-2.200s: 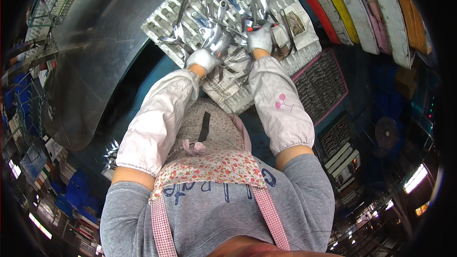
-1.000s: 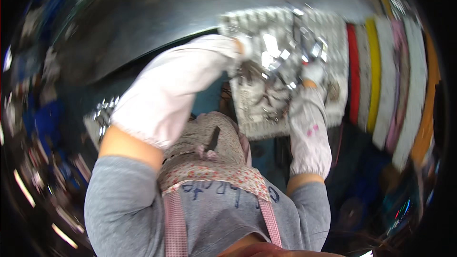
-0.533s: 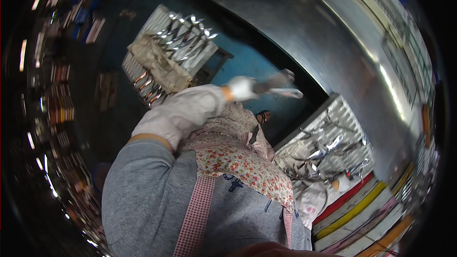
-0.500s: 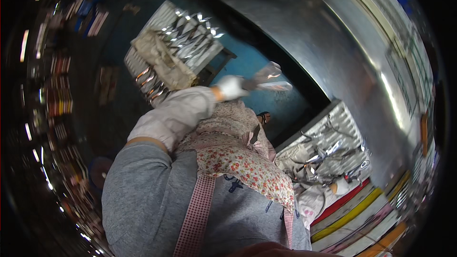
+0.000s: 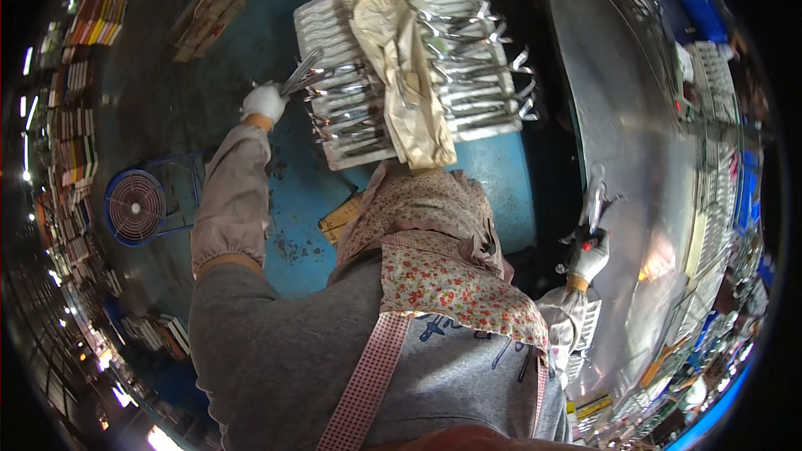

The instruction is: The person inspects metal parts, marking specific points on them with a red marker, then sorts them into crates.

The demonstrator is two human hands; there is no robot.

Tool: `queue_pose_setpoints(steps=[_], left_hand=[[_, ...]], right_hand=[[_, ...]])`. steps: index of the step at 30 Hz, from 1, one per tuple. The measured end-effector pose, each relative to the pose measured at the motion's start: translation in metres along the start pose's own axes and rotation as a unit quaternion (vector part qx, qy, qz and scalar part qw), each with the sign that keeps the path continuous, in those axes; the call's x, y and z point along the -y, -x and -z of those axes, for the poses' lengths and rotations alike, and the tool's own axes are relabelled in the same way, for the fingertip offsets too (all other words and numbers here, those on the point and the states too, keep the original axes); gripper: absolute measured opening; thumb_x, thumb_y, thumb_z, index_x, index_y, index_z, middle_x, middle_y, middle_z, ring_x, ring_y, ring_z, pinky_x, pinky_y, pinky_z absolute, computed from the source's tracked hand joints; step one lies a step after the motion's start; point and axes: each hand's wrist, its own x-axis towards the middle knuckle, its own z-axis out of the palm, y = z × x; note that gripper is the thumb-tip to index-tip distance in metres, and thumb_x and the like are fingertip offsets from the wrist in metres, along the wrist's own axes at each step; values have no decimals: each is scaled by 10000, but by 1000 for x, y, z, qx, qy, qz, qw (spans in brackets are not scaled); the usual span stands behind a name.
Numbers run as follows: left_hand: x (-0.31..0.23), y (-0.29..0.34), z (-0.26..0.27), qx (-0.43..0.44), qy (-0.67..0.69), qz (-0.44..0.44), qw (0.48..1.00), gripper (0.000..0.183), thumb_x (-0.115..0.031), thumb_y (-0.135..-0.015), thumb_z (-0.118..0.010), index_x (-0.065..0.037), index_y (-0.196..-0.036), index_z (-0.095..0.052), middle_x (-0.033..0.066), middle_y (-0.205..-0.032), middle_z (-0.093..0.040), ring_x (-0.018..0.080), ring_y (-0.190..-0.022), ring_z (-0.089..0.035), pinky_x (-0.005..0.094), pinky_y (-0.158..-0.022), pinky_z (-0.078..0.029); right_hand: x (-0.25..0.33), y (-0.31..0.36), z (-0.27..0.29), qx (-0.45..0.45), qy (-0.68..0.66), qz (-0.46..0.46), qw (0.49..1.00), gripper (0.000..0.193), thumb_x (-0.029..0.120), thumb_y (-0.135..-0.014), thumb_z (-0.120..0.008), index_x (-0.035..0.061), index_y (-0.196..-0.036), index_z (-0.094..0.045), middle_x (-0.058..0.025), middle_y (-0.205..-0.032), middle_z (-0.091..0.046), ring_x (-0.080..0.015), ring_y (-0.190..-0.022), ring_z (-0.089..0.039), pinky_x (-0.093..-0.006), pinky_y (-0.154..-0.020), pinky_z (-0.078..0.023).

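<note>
My left hand (image 5: 266, 103), in a white glove, is closed round a few slim, shiny metal pieces (image 5: 302, 73). They reach the left edge of a white ribbed tray (image 5: 316, 27). Rows of similar metal pieces (image 5: 476, 58) lie across that tray, some sticking out past its right side. A crumpled beige cloth (image 5: 380, 29) runs over its middle. Off to the right, my gloved right hand (image 5: 590, 260) grips a shiny metal tool (image 5: 596, 192) that points away from me; its exact kind is unclear. A small red spot shows at the fingers.
A long metal worktop (image 5: 622, 142) runs along the right. Beside my right forearm, part of another white tray (image 5: 590, 327) shows. A blue round fan (image 5: 136, 207) stands on the left floor, with a flat stack (image 5: 209, 21) farther off. Crowded racks line the far left.
The view has turned. My left hand has swung from in front of my body out to the tray's left edge. My right hand has risen from the right-hand pile with a metal tool.
</note>
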Motion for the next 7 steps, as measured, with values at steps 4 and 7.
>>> queue_pose_setpoints(steps=[4,7], left_hand=[[36,-86,-15,-30,-36,-108,993,194,-215,-851,-569,-96,-945,-691,135,-1012,-700,340,-906,-683,484,-744,-543],[34,-137,-25,24,-38,-112,993,191,-206,-840,-554,-101,-923,-691,166,-982,-709,349,-868,-694,467,-736,-555]], right_hand=[[112,-22,-91,105,-92,14,990,230,77,-765,-775,69,-783,-545,29,-641,-508,-81,-597,-436,-262,-552,-418],[172,-30,-126,205,-16,22,978,232,165,-794,-807,119,-887,-600,57,-715,-519,-66,-654,-463,-262,-591,-493]])
